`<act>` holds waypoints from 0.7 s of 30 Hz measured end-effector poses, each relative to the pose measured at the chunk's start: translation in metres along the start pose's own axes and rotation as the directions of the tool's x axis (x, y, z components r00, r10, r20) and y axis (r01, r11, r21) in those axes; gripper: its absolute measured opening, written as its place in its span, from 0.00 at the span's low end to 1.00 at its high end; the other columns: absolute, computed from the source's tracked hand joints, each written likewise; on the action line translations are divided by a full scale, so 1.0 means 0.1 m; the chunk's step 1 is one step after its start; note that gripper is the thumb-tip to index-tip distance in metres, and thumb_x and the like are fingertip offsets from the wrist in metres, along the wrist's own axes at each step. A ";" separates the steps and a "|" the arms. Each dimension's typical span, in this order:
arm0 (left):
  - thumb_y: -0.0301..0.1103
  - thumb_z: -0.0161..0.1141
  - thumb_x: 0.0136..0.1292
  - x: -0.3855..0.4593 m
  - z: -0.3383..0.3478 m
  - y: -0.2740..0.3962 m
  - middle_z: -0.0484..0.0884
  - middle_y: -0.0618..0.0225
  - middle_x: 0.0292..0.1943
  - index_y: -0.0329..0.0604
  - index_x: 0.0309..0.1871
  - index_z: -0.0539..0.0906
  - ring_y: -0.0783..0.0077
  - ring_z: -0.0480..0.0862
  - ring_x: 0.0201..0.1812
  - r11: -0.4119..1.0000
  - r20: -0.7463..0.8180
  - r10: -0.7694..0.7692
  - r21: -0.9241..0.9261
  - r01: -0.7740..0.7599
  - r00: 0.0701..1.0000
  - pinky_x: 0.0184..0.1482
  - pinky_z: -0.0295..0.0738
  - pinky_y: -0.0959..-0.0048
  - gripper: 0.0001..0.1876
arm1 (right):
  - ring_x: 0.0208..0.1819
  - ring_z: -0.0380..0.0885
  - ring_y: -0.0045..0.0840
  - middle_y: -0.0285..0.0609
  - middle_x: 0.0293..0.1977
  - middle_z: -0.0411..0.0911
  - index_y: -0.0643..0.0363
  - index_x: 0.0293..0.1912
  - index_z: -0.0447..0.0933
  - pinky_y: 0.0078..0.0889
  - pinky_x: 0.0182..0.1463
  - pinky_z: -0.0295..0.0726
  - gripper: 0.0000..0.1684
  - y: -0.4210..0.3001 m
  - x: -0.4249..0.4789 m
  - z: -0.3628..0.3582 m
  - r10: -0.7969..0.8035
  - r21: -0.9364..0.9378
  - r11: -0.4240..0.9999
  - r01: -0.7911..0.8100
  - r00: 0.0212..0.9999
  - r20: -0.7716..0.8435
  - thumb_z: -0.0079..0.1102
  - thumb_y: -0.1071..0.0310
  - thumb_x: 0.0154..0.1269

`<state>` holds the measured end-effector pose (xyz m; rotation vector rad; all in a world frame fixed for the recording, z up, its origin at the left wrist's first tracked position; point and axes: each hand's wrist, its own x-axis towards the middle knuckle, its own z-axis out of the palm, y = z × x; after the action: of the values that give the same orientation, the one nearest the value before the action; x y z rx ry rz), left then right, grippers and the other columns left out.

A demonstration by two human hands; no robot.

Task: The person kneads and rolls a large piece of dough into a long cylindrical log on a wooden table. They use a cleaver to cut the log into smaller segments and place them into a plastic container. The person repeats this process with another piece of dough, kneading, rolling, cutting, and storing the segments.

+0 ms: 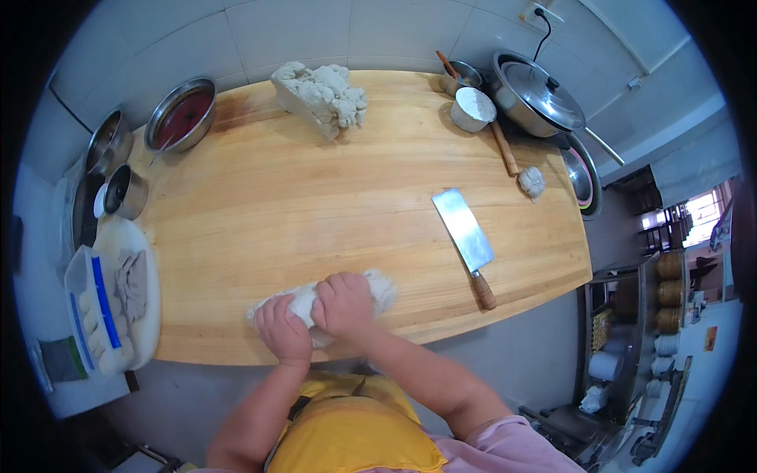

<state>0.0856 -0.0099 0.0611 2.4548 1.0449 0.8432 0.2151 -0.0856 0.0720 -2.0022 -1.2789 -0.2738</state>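
A log of white dough (pixel 304 303) lies near the front edge of the wooden worktop (pixel 307 219). My left hand (pixel 282 329) grips its left part, the fingers curled over the top. Further right, my right hand (pixel 344 304) presses on the dough with its fingers bent around it. The dough's right end sticks out past my right hand, and its middle is partly hidden beneath both hands. To the right of my hands lies a cleaver (pixel 464 230) with a wooden handle, flat on the wood. A large rough mass of dough (pixel 322 97) rests at the back.
A metal bowl of red liquid (pixel 182 118) and a metal pot (pixel 126 192) stand at left, near a plastic box (pixel 97 313) holding pale lumps. At back right are a cup of white powder (pixel 473 109), a rolling pin (pixel 504 148), a small dough ball (pixel 531 182) and a lidded pan (pixel 535 94).
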 end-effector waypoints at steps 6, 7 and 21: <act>0.39 0.44 0.69 0.48 0.30 -0.13 0.83 0.55 0.44 0.40 0.44 0.83 0.47 0.79 0.49 0.997 0.133 -0.013 0.076 0.003 0.991 0.57 0.68 0.51 0.18 | 0.41 0.76 0.39 0.44 0.34 0.77 0.54 0.32 0.77 0.45 0.47 0.71 0.10 0.18 0.34 0.30 0.267 -0.019 0.963 -0.269 0.946 0.185 0.58 0.59 0.58; 0.40 0.43 0.69 0.56 0.34 -0.17 0.83 0.55 0.43 0.39 0.44 0.83 0.47 0.79 0.49 0.997 0.154 -0.021 0.080 0.009 0.988 0.57 0.68 0.51 0.18 | 0.41 0.77 0.39 0.44 0.34 0.78 0.55 0.33 0.77 0.44 0.48 0.72 0.10 0.20 0.42 0.31 0.298 -0.033 0.953 -0.300 0.919 0.260 0.57 0.59 0.58; 0.43 0.41 0.75 1.35 0.89 -0.73 0.84 0.52 0.33 0.39 0.36 0.83 0.44 0.81 0.37 0.997 0.416 -0.013 0.069 -0.017 0.909 0.41 0.73 0.51 0.22 | 0.39 0.82 0.37 0.45 0.33 0.84 0.55 0.34 0.83 0.43 0.48 0.75 0.17 0.47 1.05 0.78 0.492 -0.073 0.848 -0.526 0.725 0.482 0.51 0.56 0.71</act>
<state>0.1779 0.1316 0.0081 2.5352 0.9222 0.2575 0.2899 0.0295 0.0505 -2.3519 -0.9248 0.5733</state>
